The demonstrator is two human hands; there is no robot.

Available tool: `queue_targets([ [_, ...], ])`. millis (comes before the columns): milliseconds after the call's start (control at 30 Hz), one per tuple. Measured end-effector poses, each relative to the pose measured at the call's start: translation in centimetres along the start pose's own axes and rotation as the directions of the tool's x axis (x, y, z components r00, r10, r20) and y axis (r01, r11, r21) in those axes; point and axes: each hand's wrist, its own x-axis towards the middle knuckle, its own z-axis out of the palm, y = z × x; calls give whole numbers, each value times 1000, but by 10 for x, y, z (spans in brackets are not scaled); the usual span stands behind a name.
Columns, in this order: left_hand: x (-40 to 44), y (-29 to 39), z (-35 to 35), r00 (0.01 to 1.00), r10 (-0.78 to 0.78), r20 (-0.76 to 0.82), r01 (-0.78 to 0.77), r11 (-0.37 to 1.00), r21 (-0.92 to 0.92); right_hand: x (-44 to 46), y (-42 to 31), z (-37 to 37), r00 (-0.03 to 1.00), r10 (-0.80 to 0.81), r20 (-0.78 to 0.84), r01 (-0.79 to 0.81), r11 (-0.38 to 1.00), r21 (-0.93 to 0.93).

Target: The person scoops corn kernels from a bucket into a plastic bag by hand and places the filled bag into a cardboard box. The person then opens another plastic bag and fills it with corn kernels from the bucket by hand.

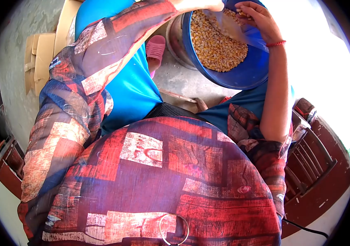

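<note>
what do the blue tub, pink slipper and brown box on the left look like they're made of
Blue tub: probably plastic, smooth and slightly glossy, judging by its even colour and soft sheen.
Pink slipper: likely moulded foam or rubber, fairly matte, with a ridged or slotted upper; which material stays open.
Brown box: apparently cardboard, dull-finished, from its tan, flat panels.

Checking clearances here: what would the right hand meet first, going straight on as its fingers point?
Probably the clear plastic bag over the corn kernels; the right hand points leftward in the picture, but depth is unclear.
</note>
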Motion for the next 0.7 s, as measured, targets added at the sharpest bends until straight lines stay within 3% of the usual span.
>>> queue_targets([
  [167,-3,1,-2,1000,-2,1,2,1000,-21,6,13,-6,998,-64,18,64,998,-23],
  [267,-2,3,-2,1000,-24,7,24,1000,-16,4,12,-3,991,-127,-36,118,975,-190],
  [333,-3,3,-2,1000,-30,9,30,999,-15,10,22,-5,942,-336,14,312,855,-414],
  [367,-3,4,-2,999,-44,1,44,999,-22,11,25,-6,942,-336,14,312,856,-413],
  [433,-3,4,-1,998,-58,-6,57,998,-28,14,31,-7,986,-103,132,150,895,-420],
  [467,-3,3,-1,999,-42,-3,42,999,-21,19,40,-9,986,-103,132,150,895,-420],
  [533,-2,2,-1,999,-37,-6,37,999,-16,27,51,-9,949,-119,291,250,845,-472],
  [600,-3,2,-1,999,-32,-10,32,999,-13,17,31,2,956,-153,251,267,810,-522],
  [667,-2,0,-2,1000,-29,-12,29,1000,-6,5,-3,19,955,-269,126,272,622,-734],
  [700,-2,0,-2,1000,-29,-13,29,1000,-3,7,3,21,954,-270,127,274,623,-732],
])
